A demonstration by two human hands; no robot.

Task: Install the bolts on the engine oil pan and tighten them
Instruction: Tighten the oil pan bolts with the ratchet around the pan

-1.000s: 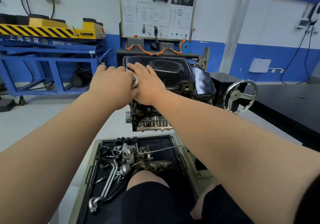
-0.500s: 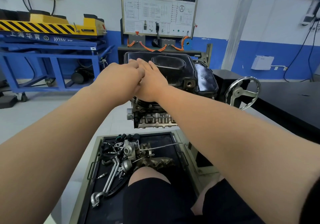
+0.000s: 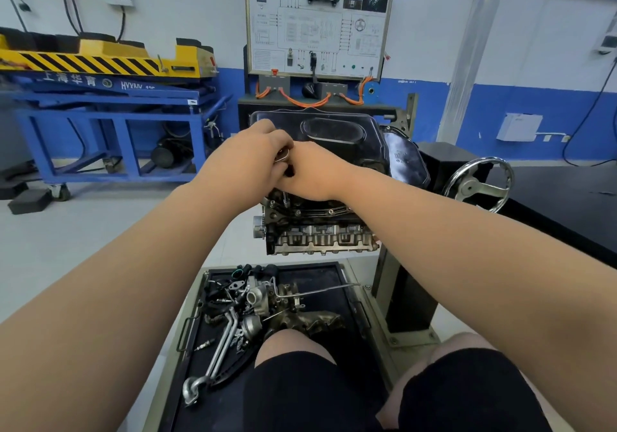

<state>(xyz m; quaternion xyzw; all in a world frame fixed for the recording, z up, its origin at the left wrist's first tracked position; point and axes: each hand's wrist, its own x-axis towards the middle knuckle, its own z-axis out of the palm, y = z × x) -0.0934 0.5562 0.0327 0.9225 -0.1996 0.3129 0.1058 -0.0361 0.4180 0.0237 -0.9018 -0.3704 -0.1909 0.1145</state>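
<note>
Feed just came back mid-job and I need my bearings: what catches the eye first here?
The left hand and right hand meet at centre over a shiny metal tool, at the near-left edge of the black oil pan. Below them, a tray holds loose engine parts, and a silver handwheel stands to the right of the engine.

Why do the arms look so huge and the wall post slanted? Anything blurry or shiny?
Head view: the wide lens swells the forearms and tilts the wall post; even lighting, with sheen on the oil pan and handwheel; print on the board is unreadable; the left hand, gripping a metal tool, and right hand look sharp.
</note>
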